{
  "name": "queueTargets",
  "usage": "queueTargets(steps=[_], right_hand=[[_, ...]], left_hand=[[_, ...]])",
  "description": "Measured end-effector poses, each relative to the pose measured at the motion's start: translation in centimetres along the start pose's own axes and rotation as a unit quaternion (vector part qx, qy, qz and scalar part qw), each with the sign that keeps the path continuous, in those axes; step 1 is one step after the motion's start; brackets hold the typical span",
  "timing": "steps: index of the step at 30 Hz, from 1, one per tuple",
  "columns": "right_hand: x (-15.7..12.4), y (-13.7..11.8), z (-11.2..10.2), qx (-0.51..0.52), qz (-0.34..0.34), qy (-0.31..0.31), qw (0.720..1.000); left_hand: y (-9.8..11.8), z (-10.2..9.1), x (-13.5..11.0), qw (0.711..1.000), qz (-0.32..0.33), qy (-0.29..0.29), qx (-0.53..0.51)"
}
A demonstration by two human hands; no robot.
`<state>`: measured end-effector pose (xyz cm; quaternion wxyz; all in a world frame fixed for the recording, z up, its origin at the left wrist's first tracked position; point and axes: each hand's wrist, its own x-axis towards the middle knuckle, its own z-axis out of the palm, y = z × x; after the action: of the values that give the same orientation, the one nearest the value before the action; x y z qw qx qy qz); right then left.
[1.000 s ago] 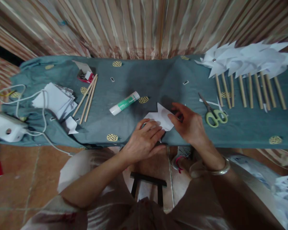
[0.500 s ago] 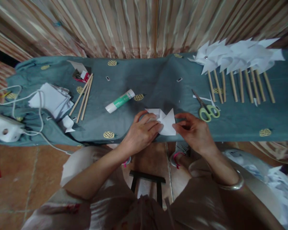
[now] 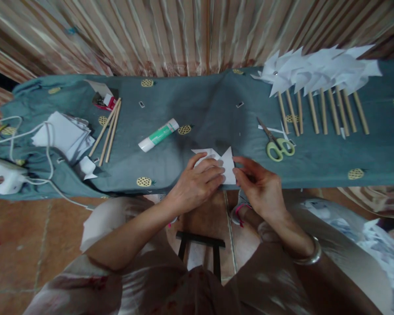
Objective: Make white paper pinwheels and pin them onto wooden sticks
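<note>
A small folded white paper piece (image 3: 223, 162) lies near the front edge of a table covered in a blue-grey cloth (image 3: 200, 109). My left hand (image 3: 193, 186) rests on its left part, fingers pressing the paper down. My right hand (image 3: 261, 186) meets the paper's right edge, thumb and fingers pinched at the folded corner. A glue stick (image 3: 159, 135) lies to the left of the paper, and green-handled scissors (image 3: 277, 145) lie to its right.
Several finished paper pinwheels on wooden sticks (image 3: 318, 87) line the back right. Loose sticks (image 3: 105, 130), a white paper stack (image 3: 63, 135), a small red-and-white box (image 3: 103, 99) and a white device with a cable (image 3: 1, 177) sit at the left. A black stool (image 3: 200, 251) stands below.
The paper piece has been turned and drawn nearer the table's front edge. My right hand came down from the paper's far side to its right edge; my left hand stayed on it.
</note>
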<state>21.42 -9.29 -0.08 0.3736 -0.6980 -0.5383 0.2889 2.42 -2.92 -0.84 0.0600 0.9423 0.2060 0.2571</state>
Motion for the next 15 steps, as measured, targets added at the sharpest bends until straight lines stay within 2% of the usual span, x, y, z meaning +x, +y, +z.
queueTargets(steps=[5,10,15], right_hand=[[0.2,0.5,0.0,-0.076,-0.128,-0.022,0.989],[0.0,0.2,0.0,-0.165,-0.254,-0.029,0.953],[-0.9,-0.5,0.4,-0.244,-0.288,-0.03,0.926]], left_hand=[[-0.9,-0.1,0.1,1.0,-0.009,0.004,-0.01],[-1.7,-0.1,-0.5,1.0,-0.02,0.01,0.005],[-1.9,-0.3,-1.1,0.999,-0.028,0.007,0.02]])
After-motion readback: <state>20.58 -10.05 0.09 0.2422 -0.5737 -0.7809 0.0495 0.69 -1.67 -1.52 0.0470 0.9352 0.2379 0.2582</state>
